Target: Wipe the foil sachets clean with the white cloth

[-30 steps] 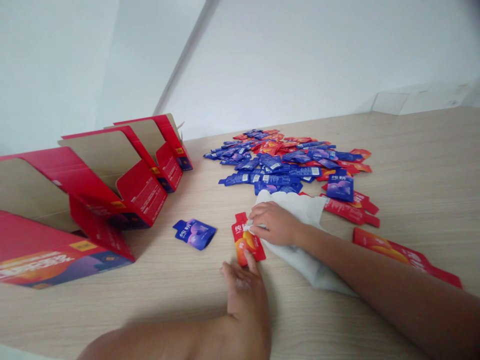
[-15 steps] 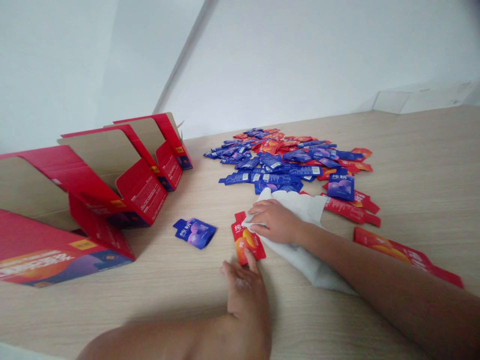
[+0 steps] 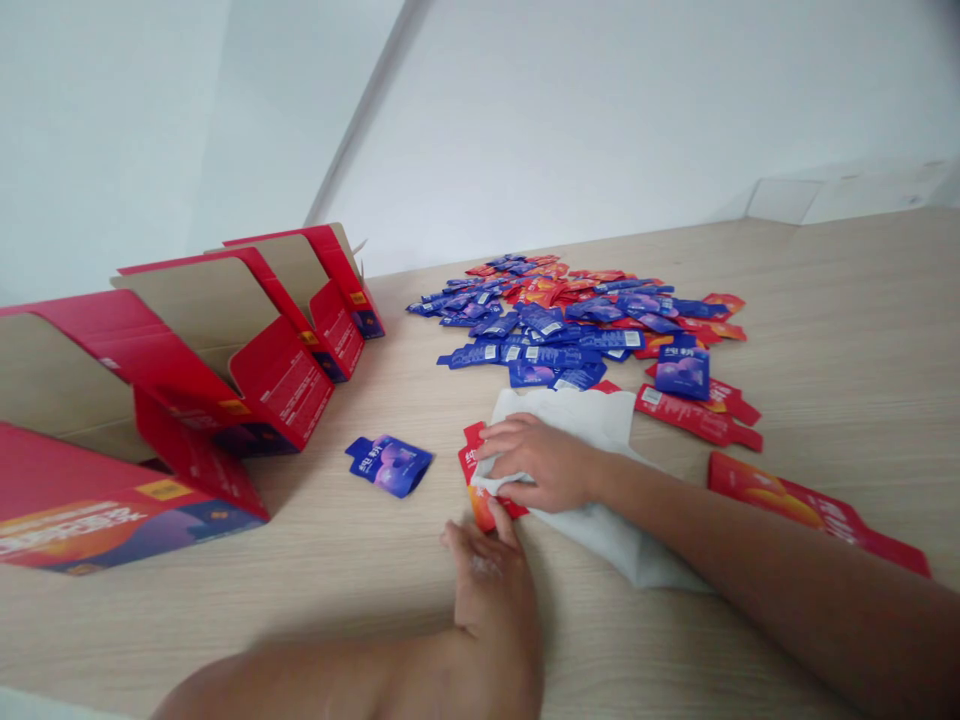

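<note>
My right hand [image 3: 536,462] grips a white cloth [image 3: 600,470] and presses it onto a red sachet [image 3: 474,470] lying on the wooden table [image 3: 825,330]. Most of the sachet is covered by the cloth and fingers. My left hand [image 3: 491,585] lies flat with its fingertips pinning the sachet's near edge. A single blue sachet [image 3: 390,464] lies just left of it.
A heap of blue and red sachets [image 3: 577,320] spreads behind the cloth. Several open red cardboard boxes [image 3: 247,340] stand in a row at the left. A long red strip of sachets [image 3: 810,510] lies beside my right forearm.
My right hand has slid the cloth leftward and nearer over the red sachet, covering more of it. The left hand has stayed put.
</note>
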Demonstrator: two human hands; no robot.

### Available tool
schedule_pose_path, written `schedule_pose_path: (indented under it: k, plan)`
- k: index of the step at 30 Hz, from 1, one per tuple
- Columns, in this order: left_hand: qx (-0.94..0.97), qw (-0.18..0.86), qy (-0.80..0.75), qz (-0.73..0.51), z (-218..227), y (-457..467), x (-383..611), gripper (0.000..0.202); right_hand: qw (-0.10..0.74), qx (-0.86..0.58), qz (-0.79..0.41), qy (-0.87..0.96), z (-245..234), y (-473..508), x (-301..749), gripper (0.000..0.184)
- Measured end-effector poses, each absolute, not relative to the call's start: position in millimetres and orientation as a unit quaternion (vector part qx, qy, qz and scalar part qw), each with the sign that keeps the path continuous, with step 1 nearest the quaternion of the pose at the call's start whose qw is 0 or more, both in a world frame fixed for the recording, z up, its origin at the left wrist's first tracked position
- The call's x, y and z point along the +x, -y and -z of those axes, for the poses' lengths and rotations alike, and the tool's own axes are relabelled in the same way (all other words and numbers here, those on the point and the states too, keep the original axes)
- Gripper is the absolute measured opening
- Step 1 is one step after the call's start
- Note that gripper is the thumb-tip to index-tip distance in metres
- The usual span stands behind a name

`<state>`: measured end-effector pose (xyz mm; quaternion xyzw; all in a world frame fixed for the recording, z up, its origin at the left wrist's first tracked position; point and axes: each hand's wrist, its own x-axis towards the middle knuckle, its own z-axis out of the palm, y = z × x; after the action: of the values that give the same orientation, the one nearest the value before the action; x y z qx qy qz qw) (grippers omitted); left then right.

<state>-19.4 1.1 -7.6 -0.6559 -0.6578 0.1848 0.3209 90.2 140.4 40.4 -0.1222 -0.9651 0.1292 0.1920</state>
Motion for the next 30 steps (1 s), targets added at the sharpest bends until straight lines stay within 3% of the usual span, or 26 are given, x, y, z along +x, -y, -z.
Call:
schedule_pose_path:
  k: [10, 23, 30]
  plan:
    - [-0.627, 0.339, 0.673, -0.198, 6, -1, -15, 0.049, 0.172, -0.283, -0.103, 0.938, -34, -153, 96, 0.025]
    - [-0.656, 0.281, 0.673, -0.195, 5, -2, -18, 0.048, 0.187, -0.107, -0.150, 0.965, -39, -136, 87, 0.021]
    - [-0.642, 0.294, 0.687, -0.170, 11, -2, -16, 0.048, 0.167, -0.182, -0.131, 0.960, -39, -138, 86, 0.026]
